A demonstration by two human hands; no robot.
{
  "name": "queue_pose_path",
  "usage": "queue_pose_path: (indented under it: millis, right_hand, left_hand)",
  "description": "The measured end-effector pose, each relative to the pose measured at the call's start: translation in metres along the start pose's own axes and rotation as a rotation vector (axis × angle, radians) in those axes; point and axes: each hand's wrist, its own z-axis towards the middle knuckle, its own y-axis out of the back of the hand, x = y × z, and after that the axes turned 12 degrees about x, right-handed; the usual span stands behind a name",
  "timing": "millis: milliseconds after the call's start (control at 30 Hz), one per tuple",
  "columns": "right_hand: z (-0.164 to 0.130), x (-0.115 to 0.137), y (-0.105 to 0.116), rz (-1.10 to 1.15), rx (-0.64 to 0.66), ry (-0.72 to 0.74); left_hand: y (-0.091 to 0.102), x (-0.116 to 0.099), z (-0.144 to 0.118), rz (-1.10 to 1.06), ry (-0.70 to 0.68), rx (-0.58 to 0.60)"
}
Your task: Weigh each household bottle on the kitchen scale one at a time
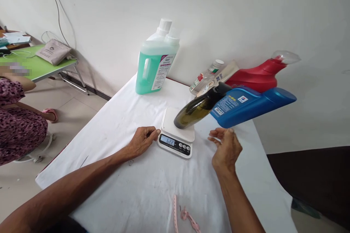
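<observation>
A plain room in a home: bare white wall (246, 14), tiled floor (79, 105), a cloth-covered surface (123, 123) with household detergent bottles (155, 62), and a green folding table (41, 66).

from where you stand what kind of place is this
Probably a plain room at home used as a makeshift weighing station: a white-covered table against a bare wall, a small digital scale bearing a dark bottle, household detergent bottles, and a green folding table on a tiled floor.

I see a dark bottle (197, 109) standing on the scale (177, 135); my left hand (142, 140) touches its nine-o'clock edge, right hand (226, 148) open at three.
</observation>
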Motion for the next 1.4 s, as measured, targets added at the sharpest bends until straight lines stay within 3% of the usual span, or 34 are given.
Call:
queue_pose_path:
  millis: [100,200,400,1400]
  right_hand:
    - [-0.010,-0.031,0.008,0.000,0.040,-0.068]
    - [-0.015,-0.040,0.009,-0.018,0.084,-0.034]
    - [-0.011,-0.038,0.013,-0.036,0.162,-0.045]
    - [-0.014,-0.032,0.012,-0.121,0.209,-0.072]
  left_hand:
    - [-0.001,-0.002,-0.001,0.006,0.015,0.004]
    - [-0.003,-0.004,-0.002,0.020,0.016,0.009]
    - [-0.003,-0.004,-0.003,0.039,0.041,0.019]
    - [-0.001,0.001,-0.002,0.063,0.009,0.032]
